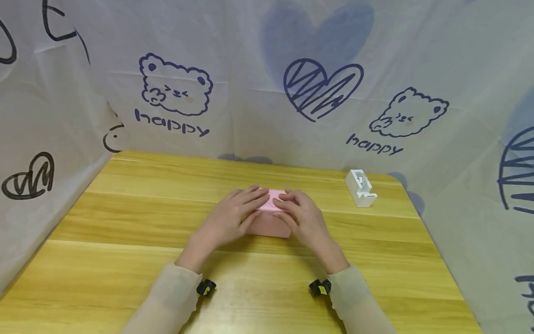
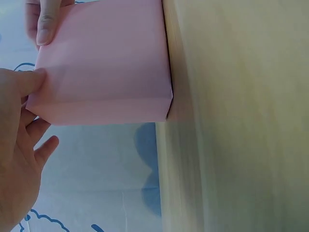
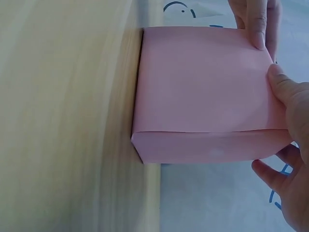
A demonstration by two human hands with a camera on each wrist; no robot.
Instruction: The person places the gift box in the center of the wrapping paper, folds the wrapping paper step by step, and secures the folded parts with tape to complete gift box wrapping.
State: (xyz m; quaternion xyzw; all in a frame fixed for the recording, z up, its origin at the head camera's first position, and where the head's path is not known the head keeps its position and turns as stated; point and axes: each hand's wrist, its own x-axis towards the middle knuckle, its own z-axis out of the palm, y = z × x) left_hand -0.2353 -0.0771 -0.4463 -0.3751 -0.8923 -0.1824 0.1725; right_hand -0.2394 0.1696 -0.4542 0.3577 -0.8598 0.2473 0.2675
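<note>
A pink box (image 1: 269, 226) stands on the wooden table in the head view, between both hands. My left hand (image 1: 230, 217) holds its left upper part, with the thumb at the top front edge and the fingers over the top. On the right upper part, my right hand (image 1: 306, 219) holds it in a similar way, fingers bent. The two thumbs come close together along that edge in the left wrist view, where the pink box (image 2: 104, 60) shows a smooth face. A straight seam runs along one edge of the pink box (image 3: 207, 82) in the right wrist view.
A white tape dispenser (image 1: 359, 189) stands toward the back right of the wooden table (image 1: 125, 273). A white cloth (image 1: 250, 116) printed with bears, hearts and lettering hangs behind the table and along its sides.
</note>
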